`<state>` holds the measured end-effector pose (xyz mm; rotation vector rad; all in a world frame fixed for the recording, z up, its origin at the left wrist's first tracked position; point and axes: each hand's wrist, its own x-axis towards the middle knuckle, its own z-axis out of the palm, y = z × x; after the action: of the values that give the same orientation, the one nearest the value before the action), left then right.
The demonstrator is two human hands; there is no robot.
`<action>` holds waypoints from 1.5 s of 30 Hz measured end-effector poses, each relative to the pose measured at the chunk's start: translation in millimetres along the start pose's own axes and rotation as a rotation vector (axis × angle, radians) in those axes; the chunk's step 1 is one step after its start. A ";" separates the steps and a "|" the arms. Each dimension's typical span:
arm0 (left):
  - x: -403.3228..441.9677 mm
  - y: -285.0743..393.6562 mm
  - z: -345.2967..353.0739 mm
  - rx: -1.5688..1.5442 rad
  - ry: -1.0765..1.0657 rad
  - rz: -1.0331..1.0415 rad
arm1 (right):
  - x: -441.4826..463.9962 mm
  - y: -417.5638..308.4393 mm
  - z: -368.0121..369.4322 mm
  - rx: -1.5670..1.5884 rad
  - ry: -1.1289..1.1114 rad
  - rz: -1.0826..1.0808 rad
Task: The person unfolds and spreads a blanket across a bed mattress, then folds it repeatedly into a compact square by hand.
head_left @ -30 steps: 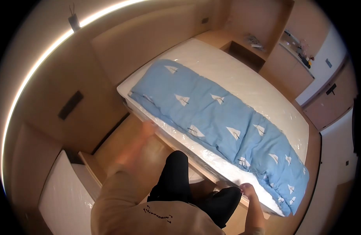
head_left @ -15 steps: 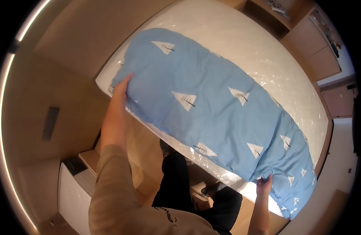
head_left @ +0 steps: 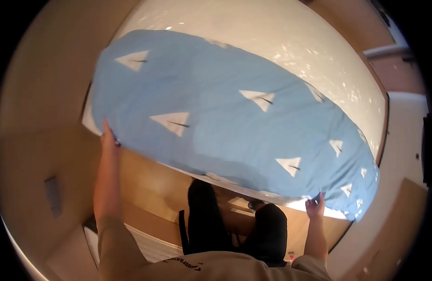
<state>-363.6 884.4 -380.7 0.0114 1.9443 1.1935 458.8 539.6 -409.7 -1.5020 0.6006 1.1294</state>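
Note:
A blue quilt (head_left: 211, 117) printed with white triangles and dark tree marks lies folded in a long strip along the near side of the mattress (head_left: 258, 37). My left hand (head_left: 110, 136) is closed on its near left edge, thumb on top and fingers mostly hidden beneath. Toward the right end, my right hand (head_left: 315, 206) grips the near edge with curled fingers. Between my hands the cloth is drawn fairly smooth, with small creases close to the right hand.
The mattress wears a shiny clear plastic cover. My legs in dark trousers (head_left: 206, 220) are close to the bed's near side, above a wooden floor (head_left: 150, 187). A wooden wall (head_left: 33, 103) rises at the left, and a pale cabinet (head_left: 398, 75) stands at the upper right.
My view has turned, so the bed lies more level across it. The quilt is pulled straighter and its wrinkles have smoothed out. Both hands keep their hold, now farther apart in view.

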 end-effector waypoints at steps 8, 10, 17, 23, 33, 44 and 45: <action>23.6 -28.0 0.1 -0.101 -0.489 -0.045 | -48.4 -32.5 61.1 0.008 -0.199 -0.326; 23.6 19.2 2.3 0.009 -0.299 0.363 | -62.8 -32.0 54.3 -0.134 -0.277 -0.299; 16.8 67.1 24.7 1.130 0.638 0.524 | -52.2 14.8 17.1 0.041 -0.193 -0.089; -117.8 -66.1 120.1 1.236 0.250 1.706 | -52.3 -78.5 -124.4 -0.018 0.301 -0.193; -517.7 -334.8 234.3 1.584 -1.395 1.541 | 66.9 -281.4 -273.0 -0.060 0.521 -0.482; -465.7 -378.0 249.1 1.297 -1.239 1.884 | 172.1 -356.7 -357.3 -0.626 1.025 -0.854; -466.8 -373.5 248.4 1.354 -1.204 1.847 | 182.6 -345.7 -345.1 -0.457 0.940 -0.809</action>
<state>247.9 673.5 -407.5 2.7745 0.7589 0.0706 940.7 342.2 -435.5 -2.3668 0.2606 -0.1380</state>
